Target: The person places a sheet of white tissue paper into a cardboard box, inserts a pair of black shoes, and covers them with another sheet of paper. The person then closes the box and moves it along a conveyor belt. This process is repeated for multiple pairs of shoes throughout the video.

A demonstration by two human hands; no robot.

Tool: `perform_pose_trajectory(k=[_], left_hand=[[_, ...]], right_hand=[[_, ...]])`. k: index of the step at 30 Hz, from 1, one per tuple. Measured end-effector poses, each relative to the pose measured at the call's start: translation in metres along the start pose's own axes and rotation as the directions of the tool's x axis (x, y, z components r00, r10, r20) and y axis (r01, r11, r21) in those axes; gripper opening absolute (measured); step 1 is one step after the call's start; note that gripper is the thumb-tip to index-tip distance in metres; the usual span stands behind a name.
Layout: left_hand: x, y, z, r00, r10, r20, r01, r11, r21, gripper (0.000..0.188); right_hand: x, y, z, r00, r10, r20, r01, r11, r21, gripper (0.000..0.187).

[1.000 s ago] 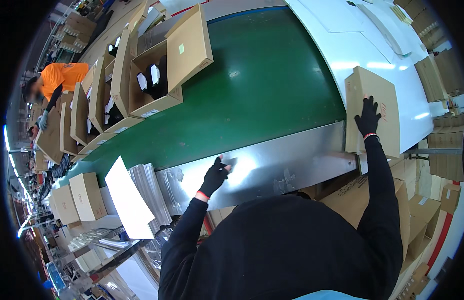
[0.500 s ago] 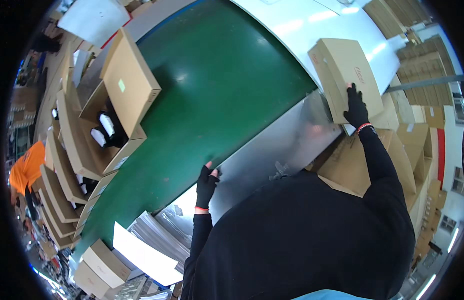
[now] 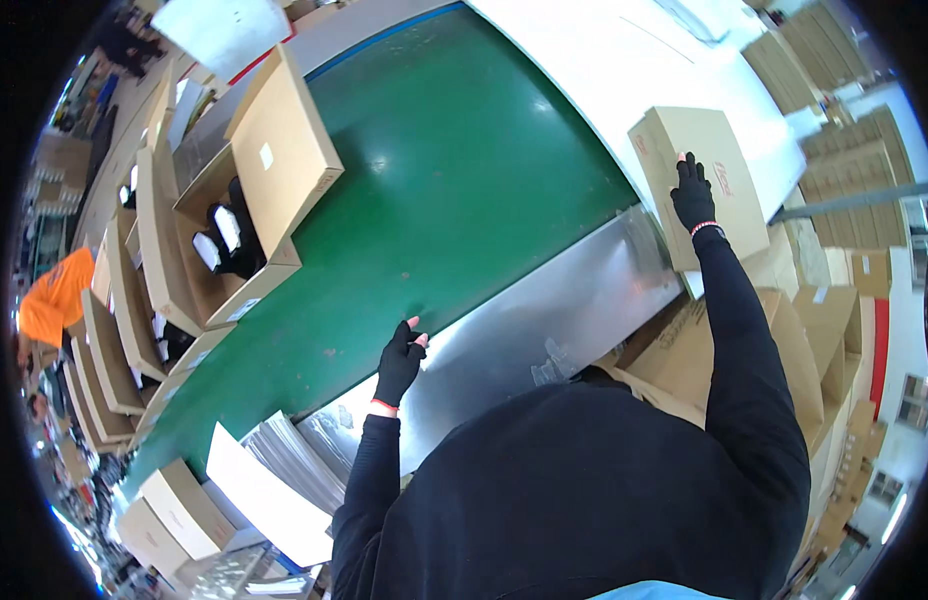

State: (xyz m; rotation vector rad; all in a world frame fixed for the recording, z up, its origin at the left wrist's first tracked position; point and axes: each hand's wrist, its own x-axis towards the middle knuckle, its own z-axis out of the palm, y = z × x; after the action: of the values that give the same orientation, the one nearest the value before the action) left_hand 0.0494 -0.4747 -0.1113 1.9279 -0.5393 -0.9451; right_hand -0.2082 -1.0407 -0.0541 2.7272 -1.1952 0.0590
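A closed brown cardboard box (image 3: 739, 215) rests at the right, on the end of a white table beside the green conveyor belt (image 3: 434, 180). My right hand (image 3: 694, 195), in a black glove with bare fingertips, lies on the top of this box with its fingers outstretched. At the near edge of the belt hovers my left hand (image 3: 398, 365), gloved the same way. Its thumb and forefinger are apart and nothing shows between them; the other fingers are partly hidden. Below both hands runs a shiny metal ledge (image 3: 534, 320).
Along the belt's left side stand several open cardboard boxes (image 3: 284, 160) with black items and white paper inside. White sheets (image 3: 269, 500) and a paper stack (image 3: 294, 455) lie near left, by closed boxes (image 3: 189, 505). Larger open cartons (image 3: 784, 340) stand at my right. A person in orange (image 3: 56, 298) is far left.
My right hand has slid leftward across the box top, away from its right side. My left hand has shifted slightly up over the belt edge. The whole view has tilted a little.
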Motion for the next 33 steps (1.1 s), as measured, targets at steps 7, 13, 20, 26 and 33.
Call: perform_pose_trajectory(k=[7, 13, 20, 26, 33], left_hand=[[-0.009, -0.003, -0.001, 0.994, 0.035, -0.104, -0.030, 0.998, 0.051, 0.049], [0.020, 0.014, -0.147, 0.541, 0.418, -0.730, 0.183, 0.788, 0.587, 0.058], [0.079, 0.002, -0.286, 0.808, 0.430, -0.404, 0.275, 0.330, 0.903, 0.027], [0.089, 0.058, -0.198, 0.770, 0.606, -0.201, -0.167, 0.495, 0.852, 0.017], [-0.037, 0.103, -0.004, 0.733, 0.675, -0.086, -0.438, 0.565, 0.700, 0.010]], right_hand=[[0.091, -0.008, 0.080, 0.945, 0.018, -0.326, 0.005, 0.997, 0.071, 0.056], [0.108, 0.027, 0.074, 0.932, 0.348, 0.105, -0.257, 0.834, -0.488, 0.059], [-0.009, -0.078, 0.044, 0.947, -0.236, -0.217, 0.253, 0.966, 0.054, 0.086], [-0.099, -0.225, -0.102, 0.866, -0.422, -0.267, 0.498, 0.688, 0.528, 0.049], [-0.173, -0.303, -0.184, 0.437, -0.867, -0.239, 0.764, 0.218, 0.607, 0.035]])
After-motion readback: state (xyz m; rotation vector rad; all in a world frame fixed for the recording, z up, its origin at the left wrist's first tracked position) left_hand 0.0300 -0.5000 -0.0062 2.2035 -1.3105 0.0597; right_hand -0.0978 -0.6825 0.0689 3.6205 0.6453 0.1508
